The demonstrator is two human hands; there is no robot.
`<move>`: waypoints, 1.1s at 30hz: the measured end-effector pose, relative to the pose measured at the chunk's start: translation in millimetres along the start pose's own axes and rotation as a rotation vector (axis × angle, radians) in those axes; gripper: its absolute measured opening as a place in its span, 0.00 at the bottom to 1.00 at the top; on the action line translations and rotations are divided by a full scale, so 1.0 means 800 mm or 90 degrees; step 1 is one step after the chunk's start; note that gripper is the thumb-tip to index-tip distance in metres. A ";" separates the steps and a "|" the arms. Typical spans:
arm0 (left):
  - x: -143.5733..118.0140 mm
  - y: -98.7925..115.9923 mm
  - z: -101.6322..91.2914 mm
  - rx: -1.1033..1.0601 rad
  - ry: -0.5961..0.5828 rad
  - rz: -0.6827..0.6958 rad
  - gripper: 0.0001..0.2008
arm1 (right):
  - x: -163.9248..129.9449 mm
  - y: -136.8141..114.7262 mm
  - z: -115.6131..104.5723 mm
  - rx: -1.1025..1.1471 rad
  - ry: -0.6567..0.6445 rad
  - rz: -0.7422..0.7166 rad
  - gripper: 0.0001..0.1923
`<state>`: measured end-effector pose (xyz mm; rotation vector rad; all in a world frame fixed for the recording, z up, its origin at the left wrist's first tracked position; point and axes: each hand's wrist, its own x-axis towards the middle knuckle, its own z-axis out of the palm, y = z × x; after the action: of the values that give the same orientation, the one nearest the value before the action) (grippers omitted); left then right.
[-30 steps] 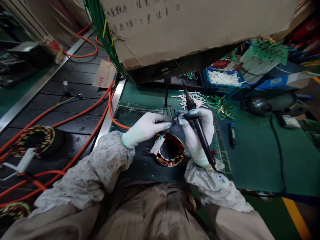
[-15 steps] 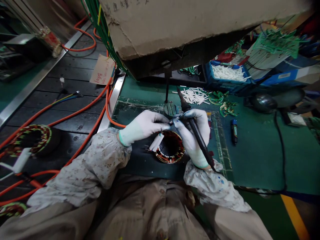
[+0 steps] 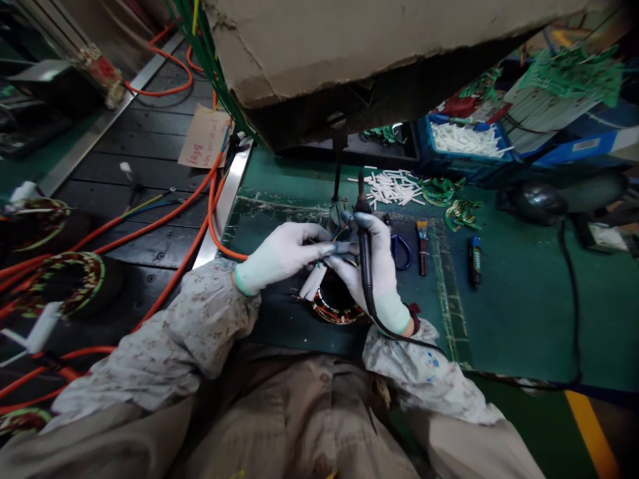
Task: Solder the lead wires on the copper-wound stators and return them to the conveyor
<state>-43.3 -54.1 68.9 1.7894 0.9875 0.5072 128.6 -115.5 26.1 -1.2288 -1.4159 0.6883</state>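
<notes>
2 white tubes [image 3: 313,282] already sit by the left edge of the wire ring [image 3: 335,316] on the counter [image 3: 524,313]. Over the ring, the left hand [image 3: 283,255] pinches thin wires [image 3: 341,231]; the right hand's [image 3: 383,274] fingers hold a soldering iron [image 3: 366,259]. Those wires seem not done yet.

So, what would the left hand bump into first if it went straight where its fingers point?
The left hand would probably meet the right hand first; they may already touch, I can't tell.
</notes>
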 end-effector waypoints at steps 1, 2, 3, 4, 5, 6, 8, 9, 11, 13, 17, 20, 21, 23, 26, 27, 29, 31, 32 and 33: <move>0.000 0.000 0.000 0.012 0.005 0.006 0.19 | -0.001 0.000 -0.002 0.003 0.010 0.003 0.29; -0.001 -0.001 -0.001 0.021 0.005 0.008 0.19 | -0.002 -0.001 -0.004 0.008 0.019 0.001 0.25; -0.001 -0.001 -0.002 0.025 0.001 0.008 0.19 | -0.002 -0.002 -0.006 0.013 0.027 -0.004 0.22; -0.001 -0.001 -0.003 0.026 -0.006 0.006 0.20 | -0.002 -0.002 -0.007 0.015 0.035 -0.013 0.19; -0.001 -0.001 -0.004 0.027 -0.012 0.004 0.20 | -0.001 -0.001 -0.009 0.011 0.040 -0.027 0.16; -0.001 -0.001 -0.006 0.028 -0.015 0.001 0.20 | 0.000 -0.001 -0.010 0.003 0.039 -0.043 0.15; 0.000 0.001 -0.007 0.022 -0.020 -0.006 0.20 | 0.005 0.001 -0.011 -0.024 0.035 -0.074 0.15; 0.001 0.001 -0.006 0.012 -0.021 -0.009 0.19 | 0.008 0.002 -0.011 -0.039 0.032 -0.087 0.15; 0.001 0.003 -0.003 -0.014 -0.012 -0.017 0.19 | 0.013 0.004 -0.012 -0.076 0.025 -0.113 0.14; -0.002 0.000 0.005 -0.010 0.033 -0.025 0.18 | 0.017 0.005 -0.014 -0.130 0.007 -0.146 0.13; -0.013 -0.033 0.029 0.153 0.241 -0.005 0.13 | 0.005 0.017 -0.023 -0.219 -0.019 -0.244 0.14; -0.011 -0.078 0.042 0.230 0.349 0.001 0.10 | -0.029 0.029 -0.032 -0.194 -0.060 -0.302 0.13; -0.005 -0.091 0.045 0.245 0.368 0.009 0.09 | -0.045 0.030 -0.033 -0.201 -0.081 -0.314 0.11; 0.015 -0.109 0.050 0.276 0.405 0.065 0.09 | -0.076 0.029 -0.032 -0.247 -0.067 -0.308 0.10; 0.056 -0.110 0.060 0.307 0.425 0.233 0.08 | -0.104 0.029 -0.038 -0.285 0.072 -0.247 0.10; 0.069 -0.106 0.065 0.306 0.422 0.289 0.08 | -0.103 0.035 -0.048 -0.288 0.122 -0.235 0.09; 0.087 -0.097 0.072 0.295 0.424 0.367 0.07 | -0.082 0.058 -0.087 -0.320 0.214 -0.214 0.10; 0.095 -0.091 0.077 0.295 0.450 0.402 0.07 | -0.044 0.095 -0.146 -0.387 0.326 -0.157 0.16; 0.096 -0.090 0.077 0.302 0.463 0.411 0.07 | -0.021 0.116 -0.179 -0.479 0.333 -0.076 0.17; 0.095 -0.090 0.076 0.312 0.473 0.420 0.06 | 0.003 0.137 -0.212 -0.561 0.303 -0.008 0.18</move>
<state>15.9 -13.9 -29.2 2.4426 1.0362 1.5277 322.0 -117.3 -30.5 -1.8901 -1.3306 -0.3010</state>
